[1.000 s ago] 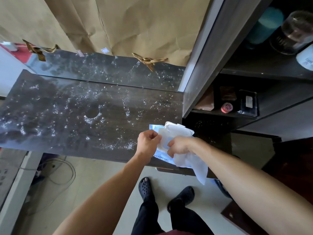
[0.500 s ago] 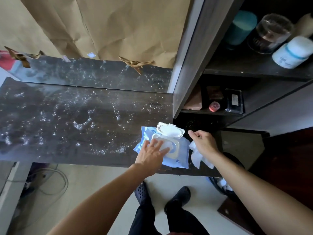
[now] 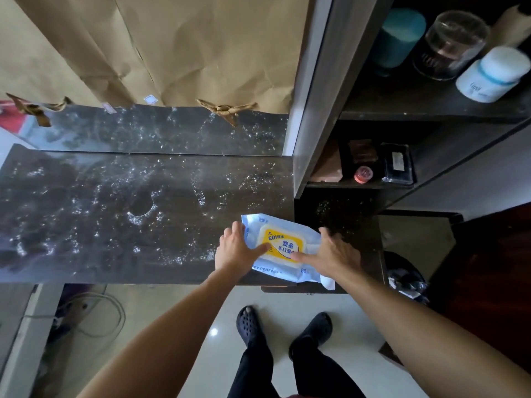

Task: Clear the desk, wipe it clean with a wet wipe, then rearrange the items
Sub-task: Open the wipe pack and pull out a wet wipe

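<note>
The dark desk [image 3: 86,225] is speckled with white dust and has a round cable hole [image 3: 140,205]. At its right front corner lies a pale blue wet wipe pack [image 3: 283,245] with its yellow-labelled lid down. My left hand [image 3: 235,248] holds the pack's left edge, thumb on the lid. My right hand [image 3: 333,254] presses flat on the pack's right side, thumb on the lid too. A white wet wipe [image 3: 327,282] pokes out from under that palm at the desk's front edge.
A dark shelf unit stands right of the desk, holding a teal cup [image 3: 399,38], a glass jar [image 3: 451,44], a white bottle [image 3: 491,73] and a small red tin [image 3: 362,173]. Brown paper [image 3: 186,47] covers the wall. A bin [image 3: 405,277] sits below right; cables [image 3: 97,314] lie on the floor.
The pack's white flip lid stood open and is now closed. My right hand, holding the pulled-out wipe, came back from the right onto the pack. My left hand stayed on the pack.
</note>
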`<state>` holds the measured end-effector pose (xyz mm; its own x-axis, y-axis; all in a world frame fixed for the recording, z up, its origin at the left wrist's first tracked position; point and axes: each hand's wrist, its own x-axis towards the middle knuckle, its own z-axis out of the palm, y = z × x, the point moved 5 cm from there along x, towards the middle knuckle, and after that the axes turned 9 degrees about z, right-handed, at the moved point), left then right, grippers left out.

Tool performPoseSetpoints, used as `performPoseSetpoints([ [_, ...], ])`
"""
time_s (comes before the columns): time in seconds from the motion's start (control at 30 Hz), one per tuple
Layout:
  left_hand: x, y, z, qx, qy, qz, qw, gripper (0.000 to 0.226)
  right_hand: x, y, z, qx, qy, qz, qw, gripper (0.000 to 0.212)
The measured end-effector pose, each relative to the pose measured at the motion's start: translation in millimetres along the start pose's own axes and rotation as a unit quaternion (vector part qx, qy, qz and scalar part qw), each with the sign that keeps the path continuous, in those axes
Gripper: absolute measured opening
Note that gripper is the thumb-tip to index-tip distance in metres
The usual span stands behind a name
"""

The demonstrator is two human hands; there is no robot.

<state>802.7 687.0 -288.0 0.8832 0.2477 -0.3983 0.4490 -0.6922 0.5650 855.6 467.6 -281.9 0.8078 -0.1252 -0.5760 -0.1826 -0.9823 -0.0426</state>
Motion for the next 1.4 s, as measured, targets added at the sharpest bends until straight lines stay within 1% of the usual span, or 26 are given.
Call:
performPoseSetpoints([
  [0.07,3.0,1.5,3.5,-0.02,0.004,-0.006,1.0,0.071,-0.8,2.1,2.0,-0.009,-0.007,0.029,1.0,0.116],
  [0.1,5.0,3.2,4.0,-0.024,0.005,-0.007,1.0,0.071,-1.1,4.6,3.4,0.003,-0.026,0.054,0.998,0.12],
  [0.13,6.7,5.0,4.0,-0.022,0.005,-0.007,1.0,0.071,-1.4,8.4,6.6,0.037,-0.055,0.08,0.995,0.121],
  [0.17,7.9,6.6,3.4,-0.02,0.004,-0.011,1.0,0.071,-3.0,12.4,10.3,0.099,-0.09,0.103,0.986,0.115],
  [0.2,8.4,7.8,2.0,-0.021,0.005,-0.02,1.0,0.071,-4.8,15.7,15.1,0.177,-0.123,0.118,0.969,0.103],
  [0.23,8.9,7.5,0.7,-0.029,0.005,-0.034,0.999,0.07,-6.6,18.0,20.1,0.251,-0.147,0.121,0.949,0.087],
  [0.27,9.2,6.3,0.3,-0.045,0.002,-0.052,0.998,0.069,-8.1,18.7,24.9,0.306,-0.165,0.112,0.931,0.07],
  [0.3,9.1,5.8,0.5,-0.073,-0.003,-0.073,0.995,0.068,-10.4,18.3,27.0,0.336,-0.172,0.099,0.921,0.054],
  [0.33,8.1,7.6,1.0,-0.116,-0.008,-0.087,0.989,0.067,-11.6,18.5,26.9,0.353,-0.167,0.081,0.917,0.042],
  [0.4,6.0,17.1,3.3,-0.209,-0.013,-0.085,0.974,0.059,-12.9,23.1,20.0,0.377,-0.142,0.059,0.913,0.029],
  [0.5,4.0,53.9,1.1,-0.31,-0.023,-0.037,0.95,0.045,-17.5,39.9,-8.7,0.422,-0.106,0.043,0.899,0.022],
  [0.57,5.2,86.9,-0.1,-0.36,-0.054,-0.011,0.931,0.045,-20.5,56.8,-36.6,0.439,-0.073,0.036,0.895,0.021],
  [0.63,6.9,120.3,-2.2,-0.397,-0.07,0.011,0.915,0.047,-21.6,73.9,-66.5,0.467,-0.054,0.025,0.882,0.021],
  [0.7,10.6,150.7,-3.5,-0.427,-0.057,0.023,0.902,0.044,-20.3,92.4,-96.6,0.492,-0.02,0.017,0.87,0.023],
  [0.77,15.6,177.8,-1.8,-0.461,-0.037,0.016,0.886,0.037,-15.1,113.4,-122.5,0.518,0.025,0.025,0.855,0.027],
  [0.83,22.8,201.3,2.3,-0.483,-0.02,-0.001,0.875,0.03,-5.9,132.6,-141.5,0.536,0.054,0.036,0.842,0.032],
  [0.93,35.2,233.0,7.6,-0.509,0.017,-0.01,0.86,0.024,11.4,154.5,-155.3,0.553,0.057,0.04,0.831,0.035],
  [1.0,46.4,248.2,11.7,-0.52,0.063,-0.022,0.851,0.028,19.0,162.3,-159.9,0.546,0.045,0.029,0.836,0.027],
  [1.07,61.9,256.0,15.9,-0.506,0.114,-0.024,0.855,0.029,29.6,168.5,-155.3,0.53,0.021,0.021,0.848,0.022],
  [1.1,70.8,257.2,19.0,-0.487,0.136,-0.026,0.862,0.027,34.4,170.5,-151.0,0.52,0.004,0.018,0.854,0.02],
  [1.13,78.6,257.2,22.4,-0.462,0.153,-0.035,0.873,0.03,39.2,172.4,-146.1,0.508,-0.015,0.014,0.861,0.02],
  [1.17,83.4,256.7,23.6,-0.423,0.17,-0.048,0.889,0.039,43.7,174.3,-140.8,0.492,-0.032,0.005,0.87,0.02],
  [1.2,86.1,255.5,22.9,-0.363,0.187,-0.059,0.911,0.046,49.4,176.3,-133.8,0.471,-0.046,-0.005,0.881,0.023],
  [1.27,86.9,256.1,16.9,-0.212,0.217,-0.046,0.952,0.049,55.5,178.9,-124.2,0.436,-0.068,-0.017,0.897,0.026],
  [1.33,84.9,258.0,11.4,-0.099,0.231,-0.003,0.968,0.047,58.5,179.1,-119.5,0.426,-0.081,-0.028,0.9,0.026],
  [1.4,81.7,254.7,12.4,-0.039,0.227,0.025,0.973,0.047,58.8,177.9,-118.8,0.415,-0.088,-0.032,0.905,0.025],
])
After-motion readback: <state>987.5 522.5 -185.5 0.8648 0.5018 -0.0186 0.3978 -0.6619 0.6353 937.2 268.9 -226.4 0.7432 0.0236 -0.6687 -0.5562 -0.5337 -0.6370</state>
